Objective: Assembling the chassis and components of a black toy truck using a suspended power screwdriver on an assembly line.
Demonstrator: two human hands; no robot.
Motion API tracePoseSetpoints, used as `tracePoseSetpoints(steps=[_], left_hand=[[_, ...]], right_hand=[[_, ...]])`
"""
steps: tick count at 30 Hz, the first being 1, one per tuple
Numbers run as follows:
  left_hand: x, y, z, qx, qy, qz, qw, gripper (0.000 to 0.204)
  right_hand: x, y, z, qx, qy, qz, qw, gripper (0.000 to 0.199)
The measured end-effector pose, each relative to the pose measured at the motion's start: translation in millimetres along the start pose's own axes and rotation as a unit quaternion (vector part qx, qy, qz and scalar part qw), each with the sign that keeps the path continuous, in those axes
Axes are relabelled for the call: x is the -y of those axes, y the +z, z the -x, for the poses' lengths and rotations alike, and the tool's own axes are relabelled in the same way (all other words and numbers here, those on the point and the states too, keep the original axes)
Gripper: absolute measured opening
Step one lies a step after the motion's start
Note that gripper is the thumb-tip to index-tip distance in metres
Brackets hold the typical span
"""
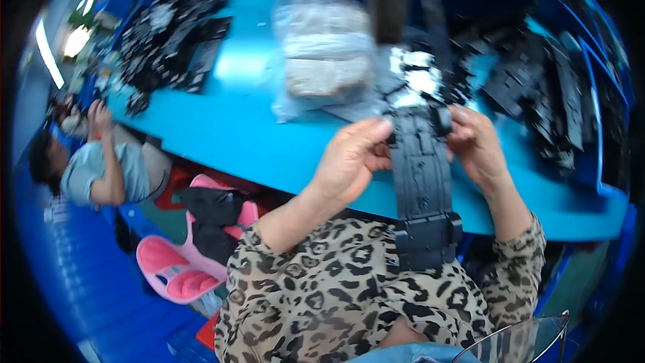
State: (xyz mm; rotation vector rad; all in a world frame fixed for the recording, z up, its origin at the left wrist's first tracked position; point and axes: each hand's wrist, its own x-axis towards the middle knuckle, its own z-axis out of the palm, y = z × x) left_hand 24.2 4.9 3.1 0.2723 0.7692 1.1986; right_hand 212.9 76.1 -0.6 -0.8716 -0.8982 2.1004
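Observation:
Between my two hands is a long black plastic toy car chassis [423, 168], its flat, ribbed face toward me. The near end hangs past the table edge in front of my leopard-print top. My left hand [353, 158] grips its far left corner, thumb on the edge. At the far right corner, beside a dark wheel-like part, my right hand [477, 144] is closed on it, and some of its fingers are hidden behind. Just beyond the far end lie small shiny pieces [420, 77], blurred by glare.
A clear plastic bag [326, 54] of pale blocks rests on the blue table [248, 141]. Black parts are heaped at the far left [175, 33], more black chassis pieces at the right [544, 87]. A dark upright post stands ahead. Another person [107, 161] sits left, near a pink chair [181, 269].

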Motion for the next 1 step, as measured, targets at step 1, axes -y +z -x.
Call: tracePoseSetpoints(steps=[1], left_hand=[[1.2,-10.0,4.8,0.011,0.001,0.017,1.000,0.018]], right_hand=[[-3.1,12.7,-15.1,0.033,0.004,-0.003,0.999,0.025]])
